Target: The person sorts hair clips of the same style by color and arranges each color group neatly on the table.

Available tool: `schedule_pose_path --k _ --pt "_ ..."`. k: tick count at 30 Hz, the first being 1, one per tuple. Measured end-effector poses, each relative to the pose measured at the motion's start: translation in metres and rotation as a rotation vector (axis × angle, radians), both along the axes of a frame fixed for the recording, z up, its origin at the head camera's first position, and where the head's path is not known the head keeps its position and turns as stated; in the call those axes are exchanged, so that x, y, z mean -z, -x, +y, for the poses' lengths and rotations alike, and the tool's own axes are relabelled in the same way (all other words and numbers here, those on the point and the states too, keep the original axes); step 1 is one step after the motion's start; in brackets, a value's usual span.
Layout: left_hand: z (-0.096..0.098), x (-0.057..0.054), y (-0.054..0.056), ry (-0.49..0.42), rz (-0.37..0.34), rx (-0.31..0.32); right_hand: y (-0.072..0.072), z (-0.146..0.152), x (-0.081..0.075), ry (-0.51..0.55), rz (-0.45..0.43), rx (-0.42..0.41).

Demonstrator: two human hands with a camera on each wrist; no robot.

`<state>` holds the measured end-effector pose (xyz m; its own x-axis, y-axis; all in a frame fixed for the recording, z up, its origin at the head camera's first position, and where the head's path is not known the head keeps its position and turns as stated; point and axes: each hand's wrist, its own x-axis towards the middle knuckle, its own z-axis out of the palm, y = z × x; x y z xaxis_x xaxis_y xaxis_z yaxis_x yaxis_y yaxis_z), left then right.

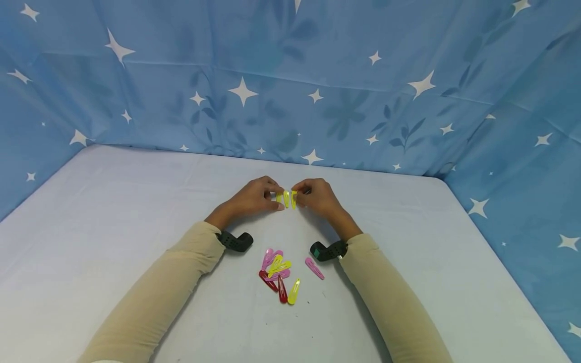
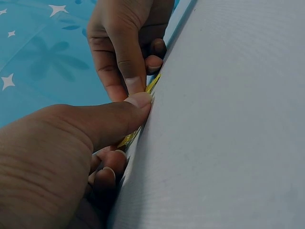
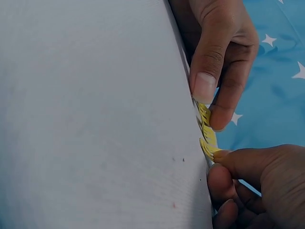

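Three yellow snap hair clips stand side by side near the table's far edge in the head view. My left hand (image 1: 255,196) has its thumb and index finger around the left yellow hair clip (image 1: 279,198), their tips reaching the middle yellow clip (image 1: 286,199). The right yellow hair clip (image 1: 294,200) is pinched by my right hand (image 1: 319,195). The right wrist view shows that clip (image 3: 208,149) at the right thumb, close to the clips (image 3: 205,117) by the left fingers. In the left wrist view, the left thumb partly hides the yellow clips (image 2: 128,138).
Nearer me on the white table (image 1: 136,201) lies a loose pile of pink, yellow and red hair clips (image 1: 276,267). A pink clip (image 1: 314,268) lies apart on the right. A blue starred curtain (image 1: 272,121) hangs behind the table.
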<state>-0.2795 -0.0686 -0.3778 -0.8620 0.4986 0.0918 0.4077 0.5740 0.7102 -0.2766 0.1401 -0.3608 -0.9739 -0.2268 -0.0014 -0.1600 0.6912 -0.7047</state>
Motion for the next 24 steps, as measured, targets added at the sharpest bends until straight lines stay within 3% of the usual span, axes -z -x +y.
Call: schedule_pose_path --k 10,24 --pt "0.0003 -0.0012 -0.0011 0.002 0.003 -0.006 0.0006 -0.0021 -0.0029 -0.048 0.007 -0.011" --pt "0.001 -0.0017 -0.0015 0.023 0.004 -0.002 -0.0045 -0.0015 -0.0012 -0.006 -0.026 0.082"
